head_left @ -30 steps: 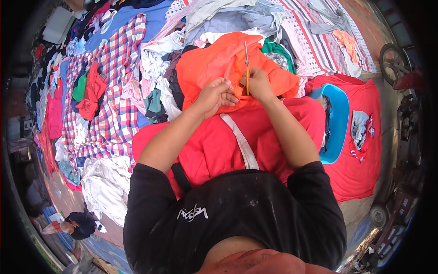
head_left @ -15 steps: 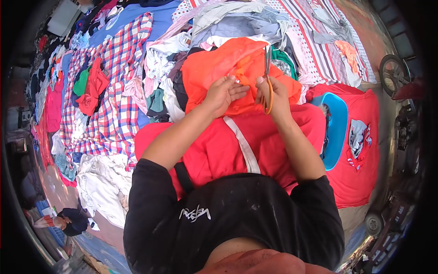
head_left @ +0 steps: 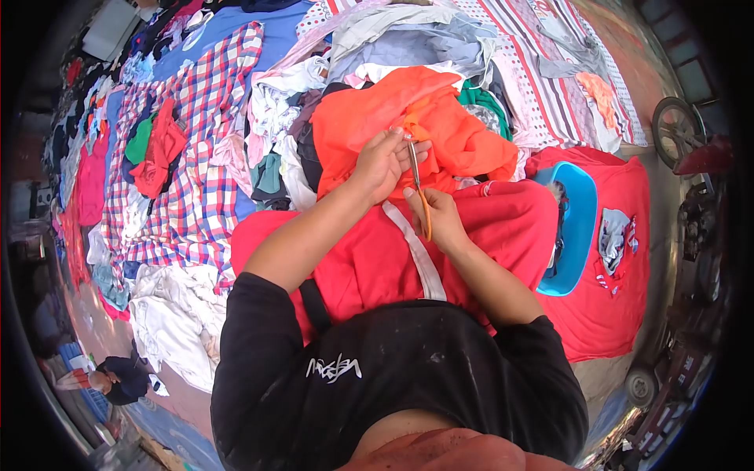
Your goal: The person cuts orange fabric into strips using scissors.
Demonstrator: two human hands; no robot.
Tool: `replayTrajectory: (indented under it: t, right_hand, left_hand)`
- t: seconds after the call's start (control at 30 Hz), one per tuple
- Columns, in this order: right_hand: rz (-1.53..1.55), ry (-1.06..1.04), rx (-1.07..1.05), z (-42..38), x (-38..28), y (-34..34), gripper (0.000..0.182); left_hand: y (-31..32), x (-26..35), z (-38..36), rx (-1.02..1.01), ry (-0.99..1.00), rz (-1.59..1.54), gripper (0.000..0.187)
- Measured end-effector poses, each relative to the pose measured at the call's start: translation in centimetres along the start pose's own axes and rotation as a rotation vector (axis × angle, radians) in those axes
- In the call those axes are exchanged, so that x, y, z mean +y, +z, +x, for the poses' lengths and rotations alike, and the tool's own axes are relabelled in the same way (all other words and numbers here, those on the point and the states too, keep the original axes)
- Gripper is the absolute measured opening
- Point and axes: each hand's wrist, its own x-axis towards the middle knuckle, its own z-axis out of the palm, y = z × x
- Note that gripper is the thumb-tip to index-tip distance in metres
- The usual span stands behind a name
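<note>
In front of me lies a bright orange garment [head_left: 353, 114], bunched over a heap of clothes. My left hand [head_left: 381, 166] rests at its middle, thumb and forefinger pinching the fabric at a small whitish piece that looks like a tag. My right hand [head_left: 441, 216] grips a pair of scissors [head_left: 426, 213] by the orange handles. Their metal blades point away from me and reach the left fingertips. Whether the blades are parted is too small to tell. Red cloth [head_left: 353, 243] with a pale strap covers my lap below both hands.
A blue plastic tub [head_left: 580, 228] with cloth in it stands to my right on a red sheet [head_left: 620, 314]. Left lies a checked cloth [head_left: 228, 86] with clothes on top. Motorbike parts [head_left: 679, 129] are at the far right. Another person [head_left: 122, 381] is at lower left.
My right hand has brought the scissors left and down, so the blades now meet my left fingertips. The left hand has stayed nearly in place on the orange garment.
</note>
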Motion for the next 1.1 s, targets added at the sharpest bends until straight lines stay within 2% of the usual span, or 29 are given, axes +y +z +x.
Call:
replayTrajectory:
  t: [0.53,0.73,1.1]
  right_hand:
    - [-0.01,-0.099,0.104,1.8,0.2,-0.1,0.047]
    - [0.086,0.037,0.003,0.6,-0.3,-0.4,0.049]
    - [0.177,-0.035,0.016,1.8,-0.1,-0.6,0.051]
  left_hand:
    - [0.2,-1.1,0.0,0.024,-0.055,-0.006,0.021]
    - [0.0,-0.8,-0.1,0.032,-0.022,0.021,0.022]
    - [0.3,-1.6,-0.5,-0.018,-0.09,0.036,0.027]
